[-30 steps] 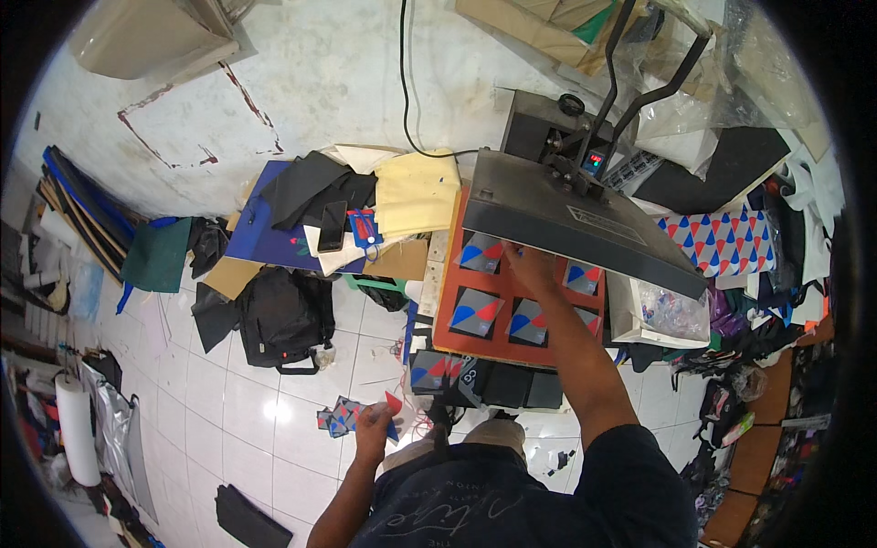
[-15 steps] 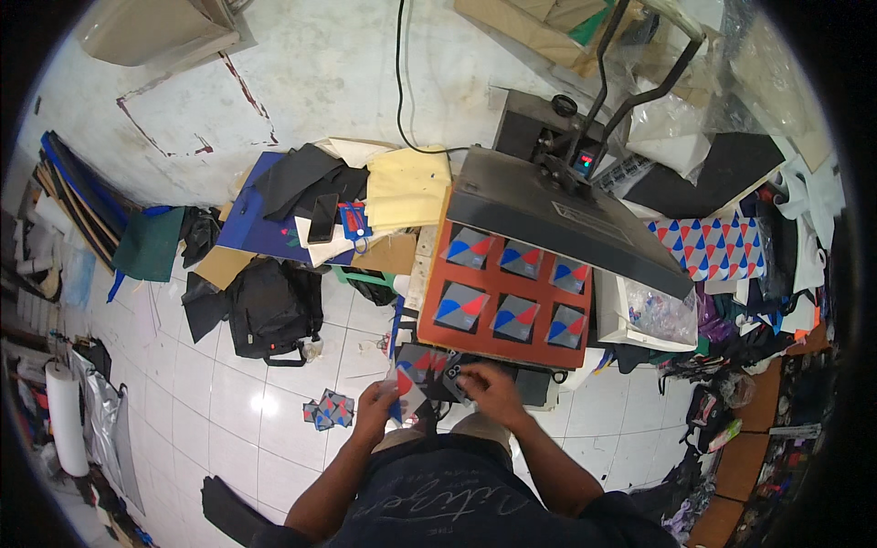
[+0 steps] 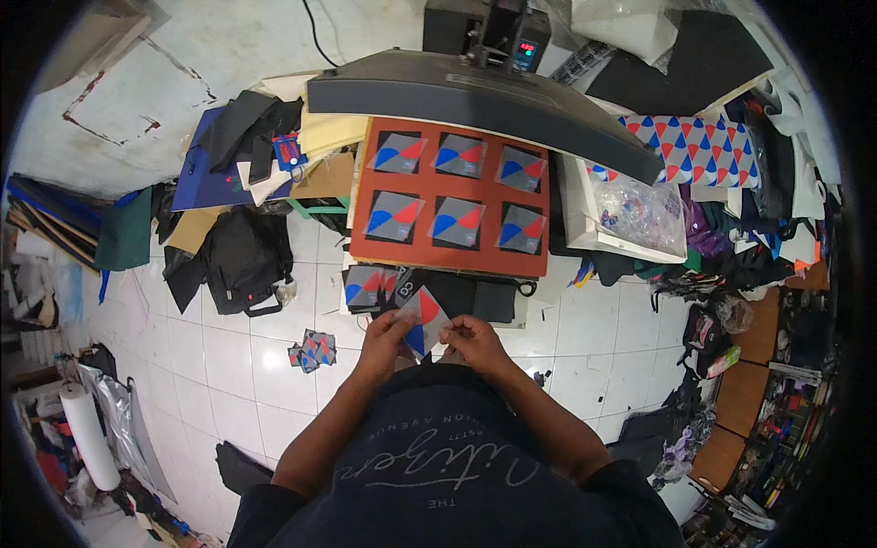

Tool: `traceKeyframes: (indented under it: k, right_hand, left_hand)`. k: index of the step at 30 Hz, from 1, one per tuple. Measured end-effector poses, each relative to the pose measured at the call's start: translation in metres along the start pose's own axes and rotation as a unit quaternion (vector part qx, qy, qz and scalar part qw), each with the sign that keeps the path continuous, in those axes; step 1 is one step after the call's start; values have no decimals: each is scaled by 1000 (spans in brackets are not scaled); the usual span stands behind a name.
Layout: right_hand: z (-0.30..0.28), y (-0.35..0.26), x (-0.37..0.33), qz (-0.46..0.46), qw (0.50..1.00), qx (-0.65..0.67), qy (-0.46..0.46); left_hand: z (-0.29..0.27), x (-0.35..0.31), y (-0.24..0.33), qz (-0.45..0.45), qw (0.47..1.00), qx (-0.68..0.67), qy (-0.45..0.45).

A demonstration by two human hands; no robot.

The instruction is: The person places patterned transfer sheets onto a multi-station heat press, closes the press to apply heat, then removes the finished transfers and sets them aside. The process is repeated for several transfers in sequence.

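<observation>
Your left hand and right hand pinch the printed transfer sheet; likely light and flexible, so hold opposite edges.

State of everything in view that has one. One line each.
Heat press upper plate: raised off the pad
Press display: lit
Red-orange pad: bearing six black squares, each under a printed sheet
White box: open, clear plastic inside
Black backpack: lying on the floor
Loose printed pieces: overlapping on floor tiles
Left hand: pinching a grey-red-blue sheet
Right hand: pinching its right corner
</observation>
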State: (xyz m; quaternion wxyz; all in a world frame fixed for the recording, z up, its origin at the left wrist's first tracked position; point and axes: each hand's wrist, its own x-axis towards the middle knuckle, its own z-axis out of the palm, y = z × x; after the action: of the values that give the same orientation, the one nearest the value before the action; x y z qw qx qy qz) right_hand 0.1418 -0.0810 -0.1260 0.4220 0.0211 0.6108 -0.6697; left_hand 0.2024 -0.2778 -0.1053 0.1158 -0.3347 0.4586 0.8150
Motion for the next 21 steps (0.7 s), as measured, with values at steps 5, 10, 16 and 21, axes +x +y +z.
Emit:
traceKeyframes:
  k: [5, 10, 16, 21]
  right_hand:
    - [-33, -12, -20, 34, 997, -63, 16]
    - [-104, 17, -27, -2, 997, -49, 58]
    - [-247, -13, -47, -211, 942, 5, 262]
    - [-336, -81, -67, -246, 879, -10, 410]
  left_hand:
    - [38, 0, -24, -19, 999, -25, 20]
    - [31, 14, -73, -14, 994, 105, 7]
    - [-92, -6, -180, -99, 960, 184, 184]
    - [-104, -56, -210, -246, 919, 193, 241]
